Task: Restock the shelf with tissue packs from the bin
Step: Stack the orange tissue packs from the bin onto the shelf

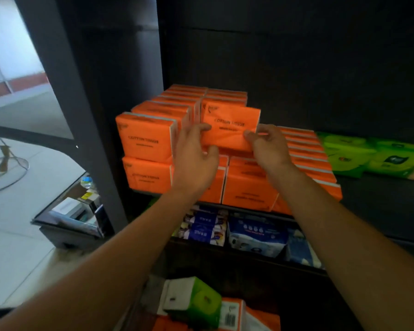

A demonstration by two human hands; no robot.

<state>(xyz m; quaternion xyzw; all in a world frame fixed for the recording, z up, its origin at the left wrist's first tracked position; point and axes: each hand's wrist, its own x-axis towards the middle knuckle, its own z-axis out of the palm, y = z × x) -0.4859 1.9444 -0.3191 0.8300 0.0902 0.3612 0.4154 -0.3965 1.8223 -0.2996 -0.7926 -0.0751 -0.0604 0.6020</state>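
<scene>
I hold one orange tissue pack (230,124) upright against the orange stacks on the dark shelf (380,211). My left hand (195,154) grips its left edge, thumb on the front face. My right hand (267,146) pinches its lower right corner. The pack stands on top of the lower row of orange packs (247,187), level with the upper left stack (145,137). At the bottom of the view, the bin (151,295) holds a green pack (196,304) and more orange packs (263,318).
Green tissue packs (371,154) lie on the same shelf to the right, with free dark shelf in front of them. Blue and white packs (256,235) fill the shelf below. The shelf's dark upright (81,115) stands left, a glass counter (67,218) beyond it.
</scene>
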